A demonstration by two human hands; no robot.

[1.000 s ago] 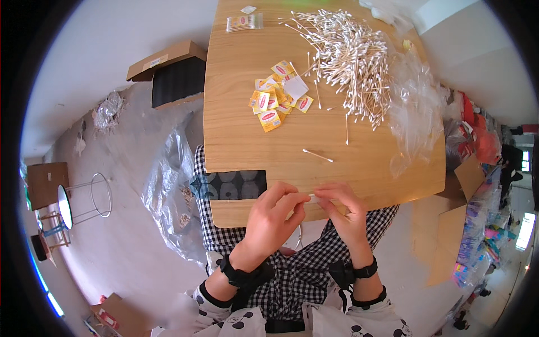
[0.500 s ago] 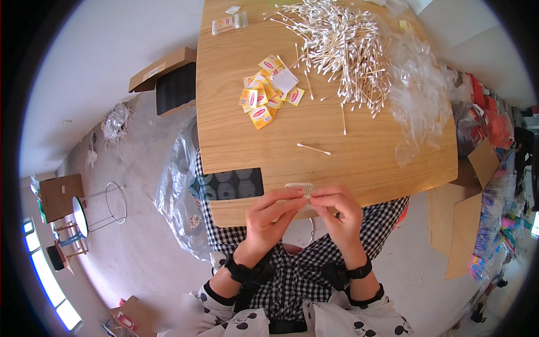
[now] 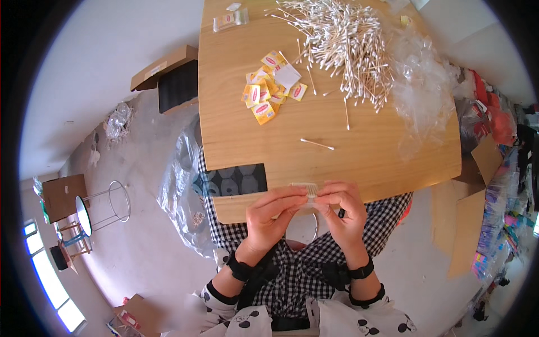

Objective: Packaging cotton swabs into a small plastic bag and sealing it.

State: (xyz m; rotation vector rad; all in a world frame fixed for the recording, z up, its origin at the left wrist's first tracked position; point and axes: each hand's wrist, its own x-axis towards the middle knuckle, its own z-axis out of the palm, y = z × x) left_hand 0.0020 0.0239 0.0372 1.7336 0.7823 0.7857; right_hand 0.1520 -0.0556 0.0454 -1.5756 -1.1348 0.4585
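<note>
At the table's near edge, both my hands pinch a small clear packet of cotton swabs (image 3: 304,185), its pale sticks lined up side by side. My left hand (image 3: 268,218) closes on it from the left, thumb and fingers together. From the right, my right hand (image 3: 343,220) grips it the same way, its fingertips close to the left ones. The fingers hide the packet's lower part. One loose swab (image 3: 317,144) lies just beyond on the wood. Farther off are a heap of yellow and white cards (image 3: 263,111) and a big pile of cotton swabs (image 3: 353,53).
A filled clear packet (image 3: 230,21) lies at the table's far left. Crumpled clear plastic (image 3: 421,95) covers the table's right side. A dark patterned panel (image 3: 238,180) fills the near-left corner. Open cardboard boxes (image 3: 469,224) stand on the right, and a clear bag (image 3: 182,196) hangs at left.
The view has shifted slightly, so the table appears a little to the right. Both hands keep hold of the packet, with only a small shift of the fingers.
</note>
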